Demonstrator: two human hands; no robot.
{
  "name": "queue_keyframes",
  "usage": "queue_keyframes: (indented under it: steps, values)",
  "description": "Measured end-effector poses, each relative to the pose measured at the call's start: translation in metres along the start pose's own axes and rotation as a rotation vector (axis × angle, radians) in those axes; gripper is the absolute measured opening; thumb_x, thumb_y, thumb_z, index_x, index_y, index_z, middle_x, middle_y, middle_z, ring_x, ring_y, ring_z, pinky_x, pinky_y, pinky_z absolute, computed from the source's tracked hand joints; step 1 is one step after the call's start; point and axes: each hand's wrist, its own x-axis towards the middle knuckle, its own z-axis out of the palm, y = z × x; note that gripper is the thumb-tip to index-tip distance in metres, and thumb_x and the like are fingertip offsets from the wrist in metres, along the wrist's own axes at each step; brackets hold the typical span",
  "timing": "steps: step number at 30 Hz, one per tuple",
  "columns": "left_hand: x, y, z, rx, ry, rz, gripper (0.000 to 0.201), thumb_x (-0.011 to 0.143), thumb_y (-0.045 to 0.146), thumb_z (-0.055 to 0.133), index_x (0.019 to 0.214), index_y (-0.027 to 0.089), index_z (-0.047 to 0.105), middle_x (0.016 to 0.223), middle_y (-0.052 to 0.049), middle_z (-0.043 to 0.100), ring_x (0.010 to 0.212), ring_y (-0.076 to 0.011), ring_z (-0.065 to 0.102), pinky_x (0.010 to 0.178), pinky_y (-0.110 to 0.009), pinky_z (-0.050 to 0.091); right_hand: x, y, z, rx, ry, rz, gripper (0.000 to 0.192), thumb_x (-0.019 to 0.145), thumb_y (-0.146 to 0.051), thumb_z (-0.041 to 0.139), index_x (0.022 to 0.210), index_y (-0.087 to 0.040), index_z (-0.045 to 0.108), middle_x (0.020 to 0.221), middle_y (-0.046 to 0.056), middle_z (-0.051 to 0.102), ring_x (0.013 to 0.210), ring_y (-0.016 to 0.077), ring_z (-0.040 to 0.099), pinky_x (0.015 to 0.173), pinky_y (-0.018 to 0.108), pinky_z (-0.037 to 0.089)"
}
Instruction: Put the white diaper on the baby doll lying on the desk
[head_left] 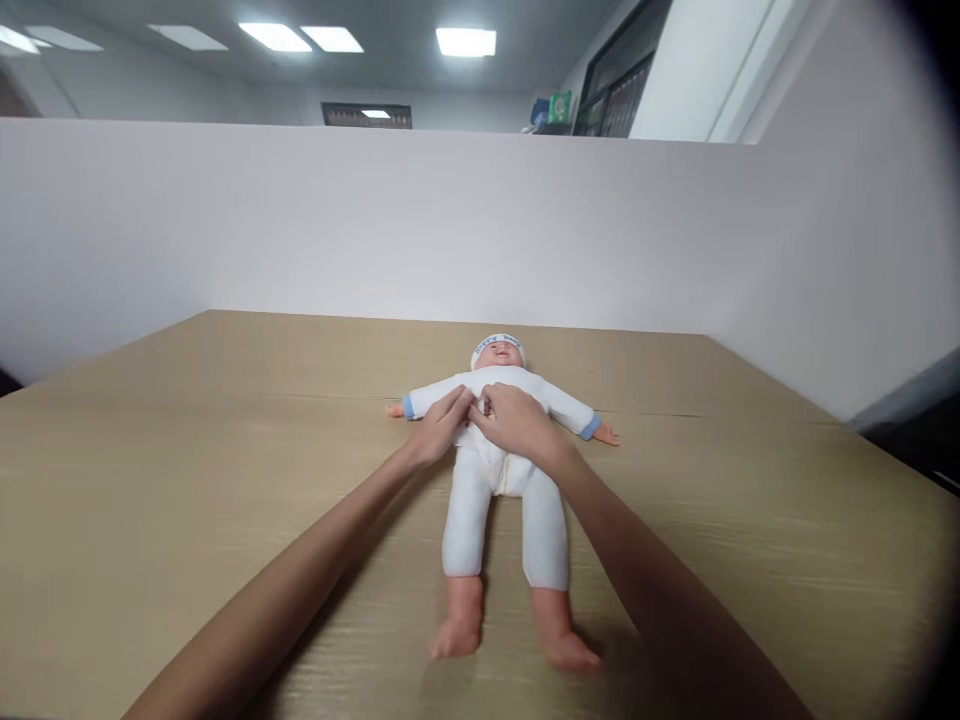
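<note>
A baby doll [504,358] lies on its back on the table, its head away from me and its bare feet towards me. It wears a white cap with lettering, white leggings [466,520] and a white shirt [510,376] with blue cuffs, arms spread. Over the belly my left hand [442,425] has its fingers bent together at the shirt's front. Beside it my right hand [516,420] is curled in a pinch on the same cloth, the fingertips of both hands nearly touching. What exactly lies between the fingertips is hidden.
The wood-grain table [225,430] reaches back to a low white partition [450,220]. At the right edge stands a dark object [911,425], partly cut off. Beyond the partition are ceiling lights, a window and a green bag [559,107].
</note>
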Motion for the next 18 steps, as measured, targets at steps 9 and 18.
queue_keyframes:
  steps: [9, 18]
  values:
    - [-0.020, -0.014, 0.002, -0.150, 0.072, -0.052, 0.048, 0.098, 0.058, 0.073, 0.127, 0.025, 0.051, 0.099, 0.001, 0.059, 0.086, -0.0159, 0.054, 0.076, -0.028, 0.043, 0.006, 0.010, 0.005, 0.078, 0.035, 0.072, 0.020, 0.101, -0.028, 0.061, 0.082, -0.025, 0.054, 0.090, 0.005, 0.072, 0.083, 0.0226, 0.063, 0.066, 0.032, 0.030]
    - [-0.055, 0.036, 0.011, 0.227, 0.342, -0.012, 0.030, 0.100, 0.050, 0.070, 0.108, 0.023, 0.061, 0.107, -0.003, 0.065, 0.086, -0.0177, 0.055, 0.079, -0.032, 0.044, -0.039, -0.008, -0.031, 0.285, 0.257, -0.023, 0.018, 0.092, -0.009, 0.054, 0.092, -0.026, 0.047, 0.094, 0.001, 0.065, 0.088, 0.0204, 0.062, 0.077, 0.030, 0.043]
